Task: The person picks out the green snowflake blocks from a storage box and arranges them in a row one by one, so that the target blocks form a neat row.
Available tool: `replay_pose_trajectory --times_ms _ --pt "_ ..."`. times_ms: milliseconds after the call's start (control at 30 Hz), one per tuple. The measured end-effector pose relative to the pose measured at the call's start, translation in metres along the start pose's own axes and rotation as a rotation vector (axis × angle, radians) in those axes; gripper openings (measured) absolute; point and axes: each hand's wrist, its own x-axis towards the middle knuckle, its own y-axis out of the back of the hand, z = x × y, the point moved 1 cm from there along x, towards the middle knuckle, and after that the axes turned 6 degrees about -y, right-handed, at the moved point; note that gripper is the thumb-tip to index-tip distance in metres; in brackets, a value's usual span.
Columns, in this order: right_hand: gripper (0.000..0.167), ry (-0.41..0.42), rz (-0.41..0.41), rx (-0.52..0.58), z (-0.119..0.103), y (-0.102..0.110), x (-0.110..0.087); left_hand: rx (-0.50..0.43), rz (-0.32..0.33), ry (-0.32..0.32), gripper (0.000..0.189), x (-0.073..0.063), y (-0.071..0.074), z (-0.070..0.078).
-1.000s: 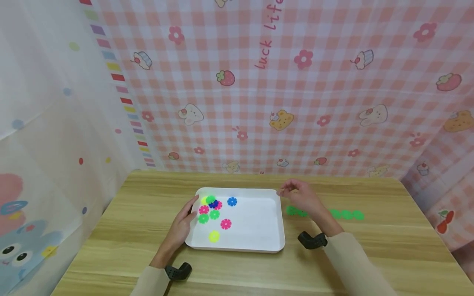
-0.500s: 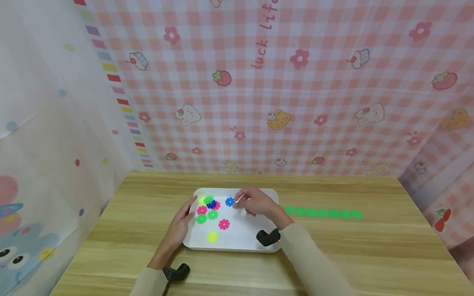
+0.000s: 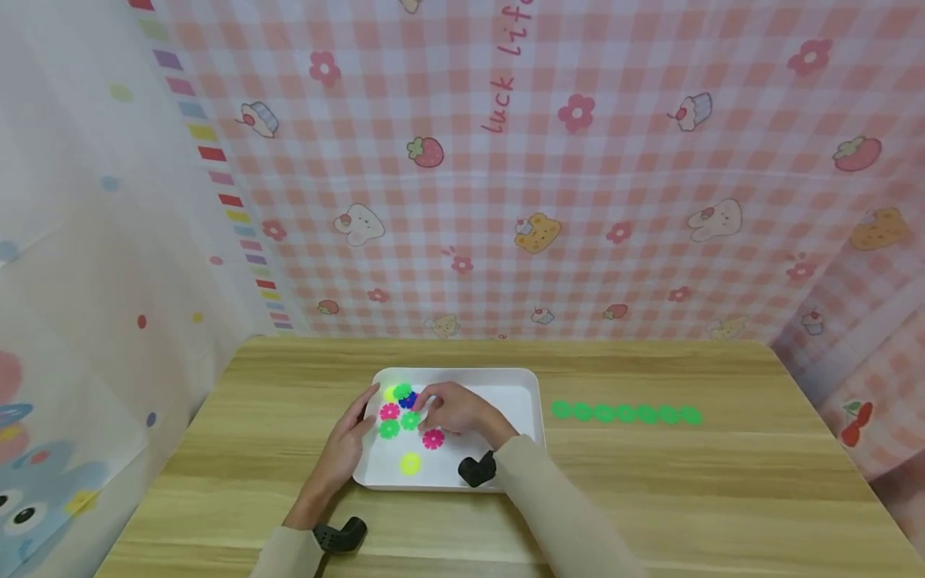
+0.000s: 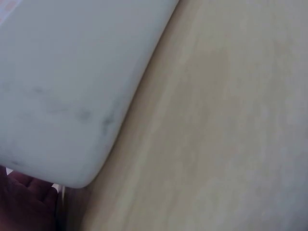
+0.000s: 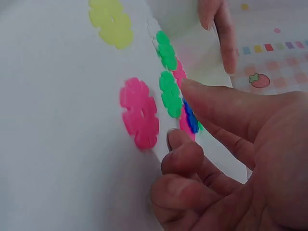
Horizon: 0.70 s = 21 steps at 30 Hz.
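A white tray (image 3: 509, 397) holds several notched plastic discs, mostly at its left side. My left hand (image 3: 345, 445) grips the tray's left edge, thumb at the rim. Inside the tray, my right hand (image 3: 458, 411) reaches over the discs with thumb and index finger apart, nothing between them. Its fingertips are right beside a green disc (image 5: 169, 94) and a dark blue disc (image 5: 191, 118). A pink disc (image 3: 433, 439) and a yellow disc (image 3: 410, 463) lie nearer the front. The lighter blue disc is hidden behind my right hand in the head view.
Right of the tray, several green discs (image 3: 626, 413) form a straight row on the wooden table (image 3: 686, 482). A pink checked cloth (image 3: 462, 201) hangs behind the table's back edge. Dark wrist mounts (image 3: 477, 470) stick out from both wrists.
My right hand has moved left from beyond the tray's right edge, across the tray, to the cluster of discs. The left hand stays at the tray's edge. The head view has shifted slightly.
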Motion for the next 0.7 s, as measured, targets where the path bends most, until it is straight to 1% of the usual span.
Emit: replay_pose_trajectory --times_ms 100,233,433,533,700 --pt "0.02 0.005 0.015 -0.043 -0.002 -0.005 0.004 0.011 -0.003 0.003 0.05 0.0 0.0 0.0" --pt "0.019 -0.021 0.041 -0.067 -0.003 -0.01 0.009 0.013 -0.005 0.005 0.05 0.0 0.0 0.0" --pt "0.016 -0.052 0.088 -0.07 -0.005 -0.013 0.013 0.002 -0.01 0.004 0.049 0.001 0.0 -0.001" --pt "0.015 -0.046 0.108 -0.077 -0.004 -0.014 0.014 0.005 -0.008 0.004 0.05 0.001 0.0 -0.002" --pt "0.015 -0.039 0.13 -0.049 -0.003 -0.016 0.015 0.006 -0.005 0.003 0.05 0.0 0.0 -0.002"
